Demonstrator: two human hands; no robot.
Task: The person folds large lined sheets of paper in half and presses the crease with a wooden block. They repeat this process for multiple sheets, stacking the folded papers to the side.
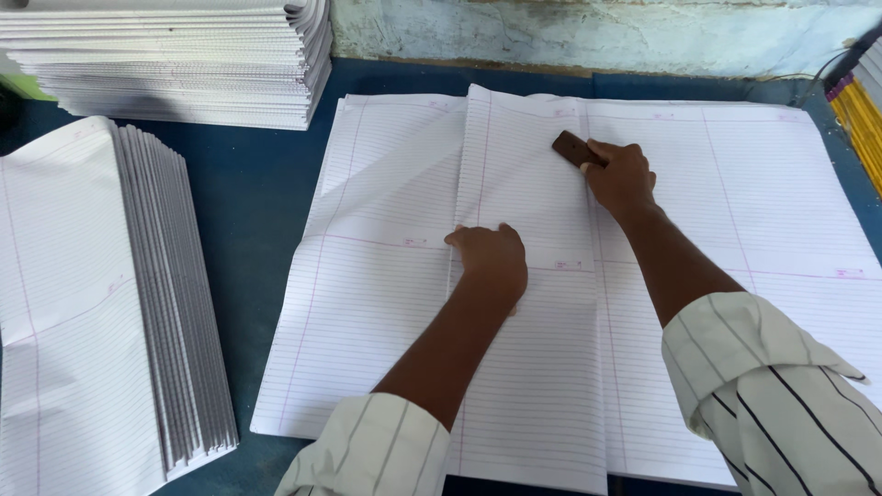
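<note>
Folding step, crease in progress. Large white ruled paper sheet (726, 211) lies mid-table, its left part doubled over. Left hand (491, 260) presses the flap, fingers flat, grasping nothing. Right hand (620, 176) grips small brown wooden block (571, 147) on the fold's far end. Next move, likely: draw block nearward along crease, firm and even.

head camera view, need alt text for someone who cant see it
Two bare hands press on a large sheet of ruled paper on a blue table: the left hand lies flat on a folded section, the right hand holds a small brown block along the crease. Stacks of folded ruled sheets lie at left and top left.
</note>
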